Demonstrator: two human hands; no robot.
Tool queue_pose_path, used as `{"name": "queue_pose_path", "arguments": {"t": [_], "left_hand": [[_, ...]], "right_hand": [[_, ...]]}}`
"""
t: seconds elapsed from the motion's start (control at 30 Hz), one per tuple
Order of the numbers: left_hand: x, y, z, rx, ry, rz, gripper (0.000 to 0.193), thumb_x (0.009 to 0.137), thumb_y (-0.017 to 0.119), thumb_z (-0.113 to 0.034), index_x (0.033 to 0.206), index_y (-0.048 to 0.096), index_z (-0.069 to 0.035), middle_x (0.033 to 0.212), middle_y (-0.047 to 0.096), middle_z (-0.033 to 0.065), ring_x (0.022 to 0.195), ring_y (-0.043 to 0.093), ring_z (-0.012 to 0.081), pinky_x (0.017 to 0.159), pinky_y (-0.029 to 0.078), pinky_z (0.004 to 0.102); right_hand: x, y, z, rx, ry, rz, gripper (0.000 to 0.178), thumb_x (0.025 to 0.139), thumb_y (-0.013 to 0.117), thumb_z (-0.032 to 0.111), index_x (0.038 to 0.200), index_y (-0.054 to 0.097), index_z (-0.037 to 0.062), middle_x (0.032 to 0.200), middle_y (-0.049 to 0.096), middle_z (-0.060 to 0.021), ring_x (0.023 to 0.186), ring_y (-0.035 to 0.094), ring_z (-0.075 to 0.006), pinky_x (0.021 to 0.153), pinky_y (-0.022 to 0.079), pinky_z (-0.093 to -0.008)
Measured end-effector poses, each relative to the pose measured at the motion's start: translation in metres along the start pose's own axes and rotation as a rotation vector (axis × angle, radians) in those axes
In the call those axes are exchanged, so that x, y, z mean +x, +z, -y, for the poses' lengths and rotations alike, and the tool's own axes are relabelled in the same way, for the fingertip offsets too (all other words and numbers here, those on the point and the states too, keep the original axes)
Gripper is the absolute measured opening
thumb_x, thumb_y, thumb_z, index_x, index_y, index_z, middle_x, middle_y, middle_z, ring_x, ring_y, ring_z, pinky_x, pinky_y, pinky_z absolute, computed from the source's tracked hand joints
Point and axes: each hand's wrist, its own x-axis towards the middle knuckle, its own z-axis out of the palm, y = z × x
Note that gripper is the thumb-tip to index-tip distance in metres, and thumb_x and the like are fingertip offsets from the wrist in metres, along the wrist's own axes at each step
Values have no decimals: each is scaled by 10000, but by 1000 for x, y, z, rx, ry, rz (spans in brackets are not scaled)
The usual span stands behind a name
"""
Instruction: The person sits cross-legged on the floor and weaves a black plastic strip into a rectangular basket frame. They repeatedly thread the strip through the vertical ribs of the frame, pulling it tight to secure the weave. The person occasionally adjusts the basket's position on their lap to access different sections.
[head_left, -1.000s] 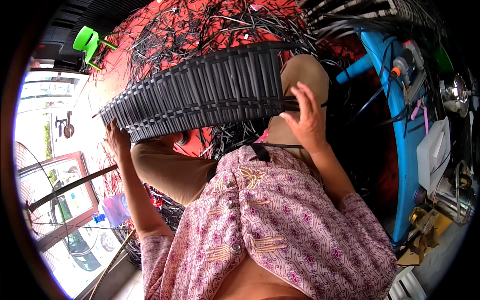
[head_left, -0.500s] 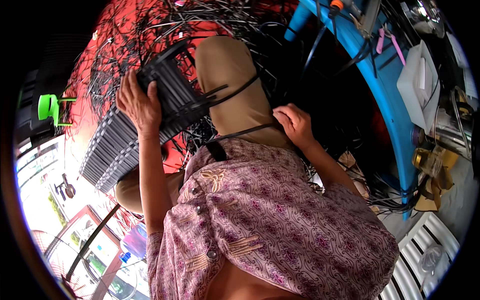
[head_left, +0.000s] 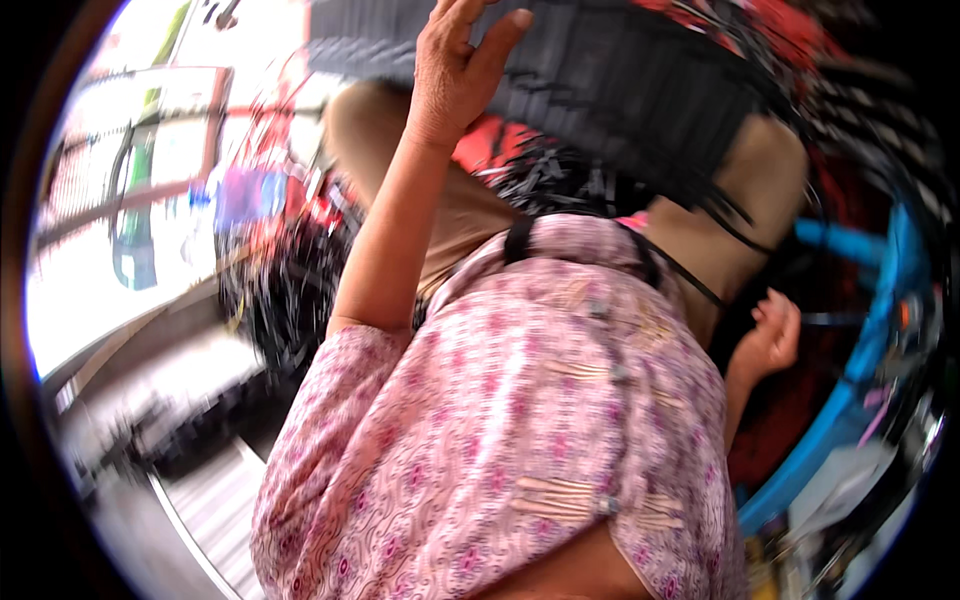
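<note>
A long black woven panel of plastic strips lies across my lap, blurred by motion. My left hand is over its near edge, thumb spread away from the fingers; the fingertips run past the top of the picture. From the panel a loose black strip crosses my right thigh toward my right hand. That hand is low beside the thigh, its fingers curled in a pinch, seemingly on the strip; the end is lost against the dark background.
A blue plastic table or stool curves along the right, with a pale tray and blurred tools by it. Tangled black strips heap at the left and between my knees. Beyond them stands a red-framed opening.
The view has swung, so the panel and left hand now appear higher and farther right. My right hand has moved outward past the thigh, down and to the right in the picture.
</note>
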Motion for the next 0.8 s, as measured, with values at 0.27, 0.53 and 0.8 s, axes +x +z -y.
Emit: {"name": "queue_pose_path", "arguments": {"t": [0.27,0.53,0.8], "left_hand": [[-203,-203,38,247,-698,-614,228,995,636,-142,1156,676,15,1084,708,65,981,643,126,882,515,256],[-239,-161,53,139,-758,-600,212,1008,630,-169,1109,688,8,1004,694,37,925,630,95,840,499,240],[-348,-225,118,99,-1013,-1058,236,997,618,-189,1046,678,34,885,690,51,721,684,142,661,533,264]], "right_hand": [[-8,40,38,-658,-627,505,379,880,743,209,1218,648,66,1174,567,-133,1084,555,-332,911,477,-432],[-35,16,19,-470,-257,565,115,905,683,68,1013,693,31,920,645,-130,834,651,-292,730,525,-361],[-12,-44,-71,23,445,682,181,951,641,76,1120,651,13,892,627,-71,747,570,-167,671,491,-285]]}}
